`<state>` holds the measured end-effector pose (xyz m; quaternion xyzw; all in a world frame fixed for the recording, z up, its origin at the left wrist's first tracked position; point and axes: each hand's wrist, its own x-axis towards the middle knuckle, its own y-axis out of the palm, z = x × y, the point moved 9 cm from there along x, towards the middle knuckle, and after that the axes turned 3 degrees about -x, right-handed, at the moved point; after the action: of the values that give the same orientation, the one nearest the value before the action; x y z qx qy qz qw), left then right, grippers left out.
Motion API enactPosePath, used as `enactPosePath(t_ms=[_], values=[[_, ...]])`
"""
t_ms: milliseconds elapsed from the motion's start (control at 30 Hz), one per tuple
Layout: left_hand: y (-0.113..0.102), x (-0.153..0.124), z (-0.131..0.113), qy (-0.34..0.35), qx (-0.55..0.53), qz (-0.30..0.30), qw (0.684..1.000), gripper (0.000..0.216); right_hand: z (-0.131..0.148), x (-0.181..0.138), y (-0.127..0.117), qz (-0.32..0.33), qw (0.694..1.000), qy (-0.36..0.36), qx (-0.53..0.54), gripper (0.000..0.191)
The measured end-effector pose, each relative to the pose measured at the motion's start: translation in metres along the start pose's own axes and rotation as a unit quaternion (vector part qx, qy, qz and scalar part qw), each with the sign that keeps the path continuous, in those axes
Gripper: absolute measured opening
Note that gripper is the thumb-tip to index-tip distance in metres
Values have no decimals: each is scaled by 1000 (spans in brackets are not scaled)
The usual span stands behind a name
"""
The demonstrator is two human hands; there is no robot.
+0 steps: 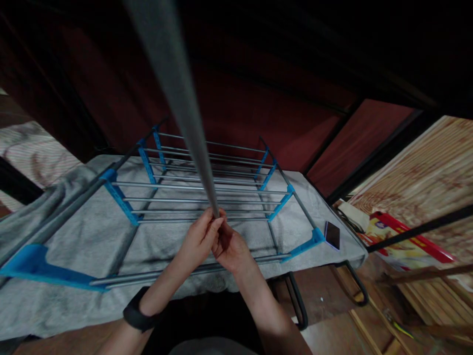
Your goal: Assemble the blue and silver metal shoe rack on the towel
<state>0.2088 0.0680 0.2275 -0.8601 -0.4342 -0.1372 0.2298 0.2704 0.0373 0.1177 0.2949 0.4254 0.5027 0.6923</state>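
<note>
Both hands meet at the near end of a long grey metal tube (192,118), which slants up toward the camera. My left hand (201,234) is closed around the tube's end, thumb and fingers pinched together. Close against it, my right hand (229,245) also has its fingers curled at that end; the palm partly shows. The very tip of the tube is hidden by the fingers. Beyond and below lies a rack frame of grey tubes (207,189) joined by blue plastic brackets (121,199), resting on its side.
The rack lies on a grey cloth (111,241) over a table. A phone (332,235) is near the right edge. Black metal chair frames (295,301) stand below the front edge. A red and yellow package (402,236) sits at the right. Dark red panels (240,108) rise behind.
</note>
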Motion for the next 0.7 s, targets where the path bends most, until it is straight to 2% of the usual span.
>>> enactPosePath(t_ms=[100, 233, 367, 500, 567, 700], values=[[-15, 5, -10, 36, 51, -18, 998, 30, -4, -8, 0, 8, 997, 32, -69, 14], [-34, 4, -9, 93, 126, -29, 987, 28, 20, -18, -20, -32, 992, -34, -118, 19], [-38, -5, 11, 124, 177, -1, 976, 28, 60, -29, -35, -86, 974, -141, -154, 22], [-43, -14, 38, 118, 223, 2, 968, 30, 95, -42, -41, -133, 943, -231, -198, 28], [-45, -18, 50, 104, 253, 12, 962, 32, 103, -45, -44, -132, 935, -249, -214, 30], [-46, -27, 70, 70, 312, 36, 947, 33, 105, -45, -58, -111, 940, -253, -203, 29]])
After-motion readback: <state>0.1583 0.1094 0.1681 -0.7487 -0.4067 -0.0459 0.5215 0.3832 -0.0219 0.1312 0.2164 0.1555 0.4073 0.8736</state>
